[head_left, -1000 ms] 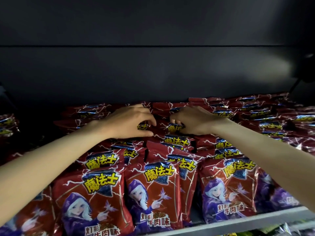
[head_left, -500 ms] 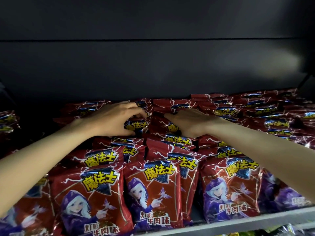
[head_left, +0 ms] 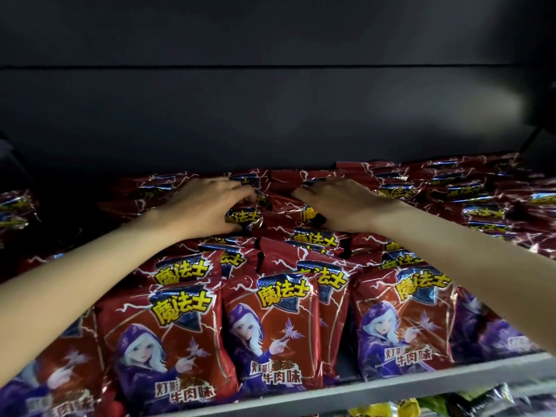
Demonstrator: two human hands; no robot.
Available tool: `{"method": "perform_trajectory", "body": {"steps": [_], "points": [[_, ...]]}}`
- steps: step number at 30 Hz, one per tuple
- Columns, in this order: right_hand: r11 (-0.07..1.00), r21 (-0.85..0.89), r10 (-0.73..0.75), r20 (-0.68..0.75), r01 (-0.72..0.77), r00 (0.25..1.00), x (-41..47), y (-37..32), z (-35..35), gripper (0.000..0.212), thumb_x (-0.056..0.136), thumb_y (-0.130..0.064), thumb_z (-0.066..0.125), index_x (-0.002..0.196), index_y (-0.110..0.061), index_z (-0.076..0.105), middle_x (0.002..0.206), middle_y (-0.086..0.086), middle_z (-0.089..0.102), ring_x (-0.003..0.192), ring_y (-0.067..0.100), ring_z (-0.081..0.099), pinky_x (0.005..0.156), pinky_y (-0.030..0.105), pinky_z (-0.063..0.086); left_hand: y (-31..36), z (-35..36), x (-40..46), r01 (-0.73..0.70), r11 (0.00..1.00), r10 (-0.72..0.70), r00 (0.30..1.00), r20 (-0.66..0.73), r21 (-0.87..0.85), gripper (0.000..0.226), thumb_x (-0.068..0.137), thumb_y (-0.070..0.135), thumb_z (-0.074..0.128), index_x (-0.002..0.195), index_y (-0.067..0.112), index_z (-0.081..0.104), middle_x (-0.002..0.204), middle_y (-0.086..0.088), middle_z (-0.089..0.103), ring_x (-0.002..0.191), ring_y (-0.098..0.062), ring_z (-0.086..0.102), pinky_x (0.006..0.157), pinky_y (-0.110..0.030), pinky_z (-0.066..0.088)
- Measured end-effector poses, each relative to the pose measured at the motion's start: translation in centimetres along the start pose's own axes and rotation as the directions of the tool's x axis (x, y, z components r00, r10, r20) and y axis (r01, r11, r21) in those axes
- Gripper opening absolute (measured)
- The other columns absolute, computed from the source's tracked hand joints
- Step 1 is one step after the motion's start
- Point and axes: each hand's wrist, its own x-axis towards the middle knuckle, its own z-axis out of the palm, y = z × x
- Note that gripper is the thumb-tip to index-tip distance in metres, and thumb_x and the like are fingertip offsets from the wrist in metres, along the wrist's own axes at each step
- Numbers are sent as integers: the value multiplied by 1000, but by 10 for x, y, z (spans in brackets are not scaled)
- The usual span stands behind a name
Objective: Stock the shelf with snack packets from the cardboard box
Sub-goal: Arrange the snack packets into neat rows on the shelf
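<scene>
Hidden and cut-off parts of the stocked shelf

The fingertips of the left hand (head_left: 204,206) and right hand (head_left: 337,206) are buried among the rear snack packets (head_left: 301,188), so the grip cannot be judged. Both forearms are cut by the picture's edges. The lower-shelf goods (head_left: 391,410) are cropped and cannot be identified. The far-left packets (head_left: 15,209) are lost in shadow.
</scene>
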Motion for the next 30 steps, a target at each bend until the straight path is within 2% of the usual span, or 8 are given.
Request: {"method": "perform_trajectory", "body": {"steps": [4,6,9,14,17,22,27,30], "points": [[833,551,79,-18,-56,997,-4,19,-7,53,81,-40,71,127,-20,52,97,-6,61,85,11,60,78,29,49,0,5,2,57,998,-56,998,-22,23,53,84,49,63,130,29,47,131,8,53,120,-13,49,82,-28,45],[765,642,116,-60,-51,991,-3,27,-9,39,79,-37,72,110,-15,65,93,-4,66,79,9,62,77,28,52,-5,5,4,103,993,-105,994,-28,-56,50,84,49,64,127,28,51,129,8,54,116,-13,50,81,-28,42],[859,505,141,-80,-82,987,0,23,-6,28,79,-30,75,102,-17,65,93,-5,63,79,11,57,71,28,46,-3,5,5,130,985,-138,988,-69,-110,49,82,51,65,122,26,54,122,7,57,106,-13,55,70,-25,37],[955,284,120,-122,-81,985,8,7,-1,16,86,-24,68,101,-21,63,104,-7,64,88,13,57,69,23,31,6,6,3,129,988,-135,988,-70,-87,51,82,50,64,125,23,52,126,6,53,109,-15,55,72,-23,39],[952,292,133,-125,-92,983,3,9,-3,23,85,-29,69,107,-22,64,108,-7,65,97,15,61,70,23,35,7,5,1,111,993,-113,992,-48,-39,54,84,50,62,129,25,48,130,6,50,116,-15,51,75,-24,40],[873,460,255,-145,-163,956,-25,32,-20,22,83,-27,72,104,-27,66,92,-16,66,83,4,63,79,27,51,5,-8,-3,89,995,-91,995,-40,-54,50,83,54,60,126,33,47,124,11,53,107,-11,56,67,-24,39],[827,499,371,-137,-260,918,-76,76,-25,16,83,-22,72,97,-28,68,86,-17,66,81,2,64,82,30,52,25,-31,6,-56,980,-1,957,-292,-189,24,88,38,58,110,27,61,104,12,62,94,-9,60,69,-25,46],[831,469,372,-66,-301,926,-98,94,-21,12,83,-24,71,93,-29,68,85,-17,66,81,2,64,82,32,52,51,-38,30,-164,965,91,942,-322,-206,25,88,35,61,111,25,62,106,10,63,98,-8,57,76,-30,51]]}}
